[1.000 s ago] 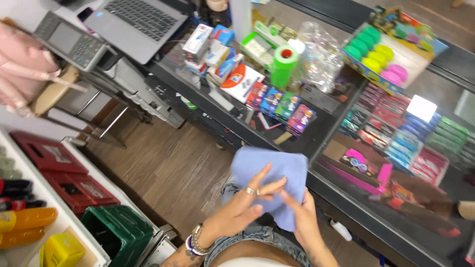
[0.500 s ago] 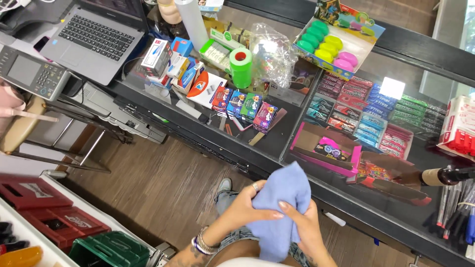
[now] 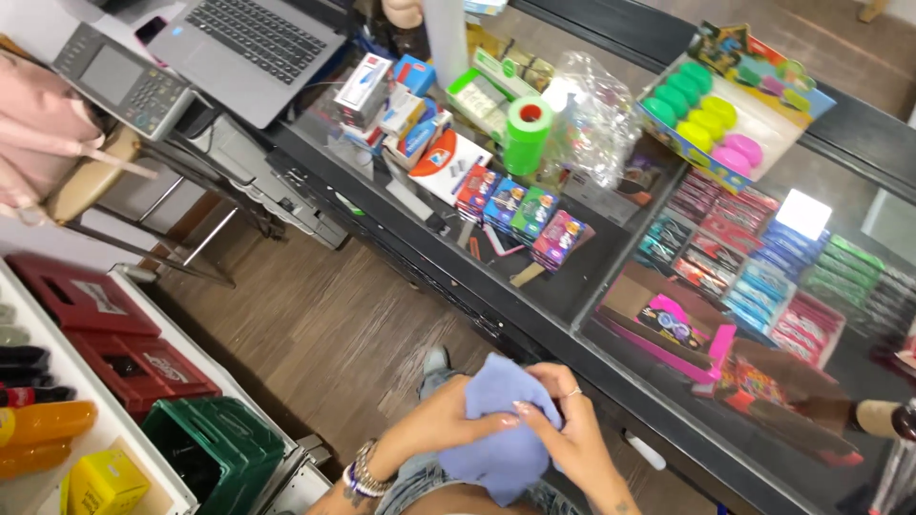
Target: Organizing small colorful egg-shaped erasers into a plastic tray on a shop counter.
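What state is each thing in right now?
cloth: blue, bunched up, gripped by both hands
left hand: closed on the cloth
right hand: fingers pinching the cloth
laptop: open
green tape roll: upright on the counter
green crate: open-topped, on the floor

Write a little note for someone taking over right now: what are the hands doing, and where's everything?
Left hand: gripping the blue cloth from its left side.
Right hand: pinching the cloth's upper right edge, fingers curled over it.
The cloth is bunched between both hands, above the lap, just in front of the glass counter.
Done: the cloth is gathered up.
Left: it isn't touching the counter yet.
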